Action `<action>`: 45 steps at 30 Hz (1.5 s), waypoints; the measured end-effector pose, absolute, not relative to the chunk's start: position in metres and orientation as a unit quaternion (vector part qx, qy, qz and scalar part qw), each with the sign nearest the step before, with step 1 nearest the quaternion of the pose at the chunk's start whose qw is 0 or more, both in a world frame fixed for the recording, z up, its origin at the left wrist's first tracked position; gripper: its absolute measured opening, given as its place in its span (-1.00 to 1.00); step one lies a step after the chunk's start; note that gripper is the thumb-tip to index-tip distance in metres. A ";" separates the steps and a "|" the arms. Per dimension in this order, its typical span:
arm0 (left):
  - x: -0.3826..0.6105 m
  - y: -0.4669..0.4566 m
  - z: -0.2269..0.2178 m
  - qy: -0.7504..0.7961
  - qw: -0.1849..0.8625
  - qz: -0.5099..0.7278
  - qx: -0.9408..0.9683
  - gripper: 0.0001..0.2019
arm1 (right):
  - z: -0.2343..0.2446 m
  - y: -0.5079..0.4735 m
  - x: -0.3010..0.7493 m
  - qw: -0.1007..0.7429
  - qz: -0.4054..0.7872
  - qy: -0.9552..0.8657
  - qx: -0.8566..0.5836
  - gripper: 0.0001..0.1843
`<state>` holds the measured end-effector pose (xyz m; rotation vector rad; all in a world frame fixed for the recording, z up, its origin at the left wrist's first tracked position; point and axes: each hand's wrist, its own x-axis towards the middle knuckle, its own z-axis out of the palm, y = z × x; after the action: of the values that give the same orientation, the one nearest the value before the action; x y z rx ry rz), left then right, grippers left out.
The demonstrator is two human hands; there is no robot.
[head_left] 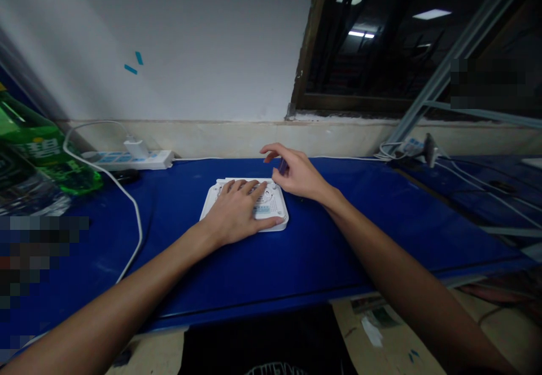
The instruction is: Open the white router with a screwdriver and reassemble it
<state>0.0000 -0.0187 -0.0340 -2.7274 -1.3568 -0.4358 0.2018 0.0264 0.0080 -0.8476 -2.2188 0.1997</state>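
A flat white plastic device [277, 217] with rounded corners, vent slots and a pale printed label lies on the blue table, like the underside of a router or set-top box. Across its top rests my left hand [239, 211], fingers spread and palm down, covering much of its left and middle. My right hand [296, 173] is at the device's far right corner, its fingers bent and the thumb apart from the forefinger. The thumb is close to the corner; whether it touches I cannot tell. I make out nothing held between these fingers.
On the left stand a green drink bottle [46, 149] and a white power strip [154, 159] with a charger [136, 149] plugged in. Its white cable [136, 211] loops over the blue table [262, 273]. A metal frame [444, 61] and cables stand at the right.
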 end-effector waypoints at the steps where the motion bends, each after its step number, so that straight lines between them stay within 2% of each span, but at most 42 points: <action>1: 0.000 -0.019 -0.034 -0.440 0.034 -0.141 -0.886 -0.04 | 0.008 0.026 0.202 0.367 0.079 -0.866 -0.330 -0.38; 3: 0.000 -0.019 -0.034 -0.440 0.034 -0.139 -0.886 -0.04 | 0.008 0.026 0.202 0.362 0.078 -0.867 -0.332 -0.38; 6: 0.000 -0.020 -0.034 -0.442 0.035 -0.139 -0.885 -0.05 | 0.008 0.026 0.202 0.363 0.072 -0.865 -0.340 -0.56; 8: 0.000 -0.019 -0.034 -0.443 0.035 -0.141 -0.885 -0.05 | 0.009 0.026 0.202 0.365 0.076 -0.863 -0.342 -0.60; 12: 0.000 -0.019 -0.033 -0.441 0.029 -0.141 -0.886 -0.04 | 0.010 0.024 0.202 0.361 0.085 -0.865 -0.337 -0.38; 14: 0.000 -0.019 -0.033 -0.442 0.029 -0.142 -0.885 -0.04 | 0.010 0.024 0.202 0.361 0.083 -0.864 -0.340 -0.39; 17: 0.000 -0.019 -0.033 -0.440 0.030 -0.144 -0.886 -0.04 | 0.009 0.026 0.202 0.364 0.079 -0.860 -0.350 -0.53; 19: 0.000 -0.020 -0.033 -0.438 0.030 -0.145 -0.887 -0.04 | 0.009 0.026 0.202 0.365 0.084 -0.859 -0.350 -0.55; 24: -0.001 -0.019 -0.033 -0.436 0.030 -0.149 -0.887 -0.02 | 0.011 0.022 0.203 0.355 0.093 -0.866 -0.339 -0.32; 29: 0.000 -0.020 -0.031 -0.440 0.025 -0.146 -0.886 -0.05 | 0.011 0.023 0.203 0.360 0.089 -0.859 -0.354 -0.53; 35: 0.000 -0.021 -0.031 -0.442 0.022 -0.146 -0.885 -0.03 | 0.010 0.023 0.203 0.357 0.087 -0.864 -0.344 -0.31; 39: 0.000 -0.022 -0.031 -0.444 0.023 -0.143 -0.884 -0.04 | 0.010 0.024 0.203 0.355 0.096 -0.859 -0.358 -0.50; 41: 0.000 -0.022 -0.031 -0.444 0.024 -0.145 -0.884 -0.04 | 0.010 0.024 0.203 0.353 0.102 -0.858 -0.359 -0.53; 45: -0.001 -0.021 -0.031 -0.442 0.025 -0.145 -0.885 -0.03 | 0.012 0.023 0.205 0.345 0.105 -0.867 -0.345 -0.28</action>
<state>-0.0005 -0.0213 -0.0311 -2.7361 -1.3665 -0.4480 0.2048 0.0227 0.0118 -0.8963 -2.2509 0.2714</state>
